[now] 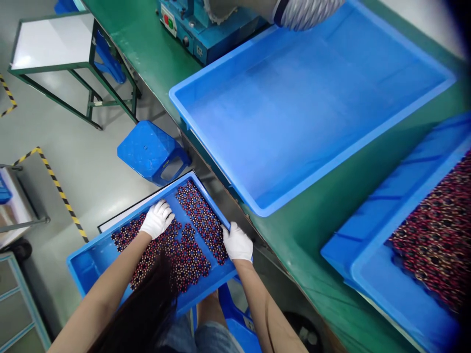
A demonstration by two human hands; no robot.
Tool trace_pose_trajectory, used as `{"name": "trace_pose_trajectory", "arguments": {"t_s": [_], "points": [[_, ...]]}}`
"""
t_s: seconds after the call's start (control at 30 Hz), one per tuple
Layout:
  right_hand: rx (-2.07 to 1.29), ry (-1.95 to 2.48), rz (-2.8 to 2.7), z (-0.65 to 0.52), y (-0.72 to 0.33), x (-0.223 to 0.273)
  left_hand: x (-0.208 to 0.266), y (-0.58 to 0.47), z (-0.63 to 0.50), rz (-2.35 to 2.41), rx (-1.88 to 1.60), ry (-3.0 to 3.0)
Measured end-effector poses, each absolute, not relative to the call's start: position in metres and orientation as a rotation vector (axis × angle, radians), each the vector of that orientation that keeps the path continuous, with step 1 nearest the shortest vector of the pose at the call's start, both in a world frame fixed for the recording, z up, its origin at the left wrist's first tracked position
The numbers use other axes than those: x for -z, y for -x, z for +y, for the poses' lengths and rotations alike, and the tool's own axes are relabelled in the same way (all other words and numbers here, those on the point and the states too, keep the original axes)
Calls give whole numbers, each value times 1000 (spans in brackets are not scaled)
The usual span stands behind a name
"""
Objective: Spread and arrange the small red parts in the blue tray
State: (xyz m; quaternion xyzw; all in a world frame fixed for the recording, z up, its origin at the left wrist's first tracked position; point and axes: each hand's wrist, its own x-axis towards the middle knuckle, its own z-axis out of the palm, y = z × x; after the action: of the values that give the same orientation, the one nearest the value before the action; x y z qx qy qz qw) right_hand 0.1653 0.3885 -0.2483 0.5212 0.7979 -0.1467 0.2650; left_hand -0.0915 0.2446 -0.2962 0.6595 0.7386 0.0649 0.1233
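Below me, a shallow blue plastic tray [81, 262] holds many small ring-shaped parts [191, 262], dark red and brassy, spread in a single layer. A narrow bare strip divides them into a band near the tray's right end and a larger patch. My left hand [158, 219], in a white glove, lies over the larger patch, its fingers stretched out toward the bare strip. At the tray's right end, my right hand [237, 242], also gloved in white, grips the rim, fingers wrapped over it. Long dark hair hides part of the tray's near side.
A green workbench [294, 235] runs diagonally, carrying a large blue tray [263, 211], a blue machine [209, 39] with red and green buttons, and another blue tray [358, 269] of rings. A blue stool [145, 149], a white-topped table [55, 41] and a cart [18, 211] stand left.
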Motion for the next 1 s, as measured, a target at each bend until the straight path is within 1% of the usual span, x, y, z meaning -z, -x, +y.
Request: {"name": "trace_pose_trajectory", "arguments": {"t_s": [0.27, 0.47, 0.67, 1.0], "points": [[437, -1473, 2169, 389, -163, 247, 282, 86, 242, 2147, -270, -2013], [425, -1490, 2171, 388, -164, 248, 288, 29, 243, 1768, -300, -2153], [397, -1476, 2147, 387, -163, 248, 303, 9, 241, 1860, -293, -2000], [390, -1476, 2123, 389, -161, 247, 294, 11, 225, 1899, -379, -1979]]}}
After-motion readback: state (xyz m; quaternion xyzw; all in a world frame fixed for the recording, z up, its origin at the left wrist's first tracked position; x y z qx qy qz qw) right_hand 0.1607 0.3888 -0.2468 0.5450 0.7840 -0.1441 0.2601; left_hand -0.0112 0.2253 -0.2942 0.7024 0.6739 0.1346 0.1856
